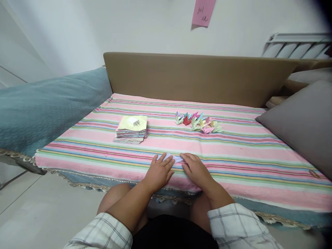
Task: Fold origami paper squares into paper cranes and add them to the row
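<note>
A small folded piece of lilac origami paper (174, 158) lies flat on the striped cloth in front of me. My left hand (159, 173) rests on its left part, fingers spread and pressing down, hiding some of it. At the paper's right tip, the fingertips of my right hand (197, 171) touch the edge, with fingers stretched and the thumb apart. Beyond my hands to the right stands a cluster of folded paper cranes (199, 123) in several colours. To the left is a stack of square paper sheets (131, 133), with a small white object (134, 121) on top.
The pink striped cloth (233, 152) covers a sofa seat with a brown backrest (194, 79). A teal-covered armrest (57, 100) is at the left, a grey cushion (303, 121) at the right. A pink note (203, 13) hangs on the wall near a white radiator (298, 46).
</note>
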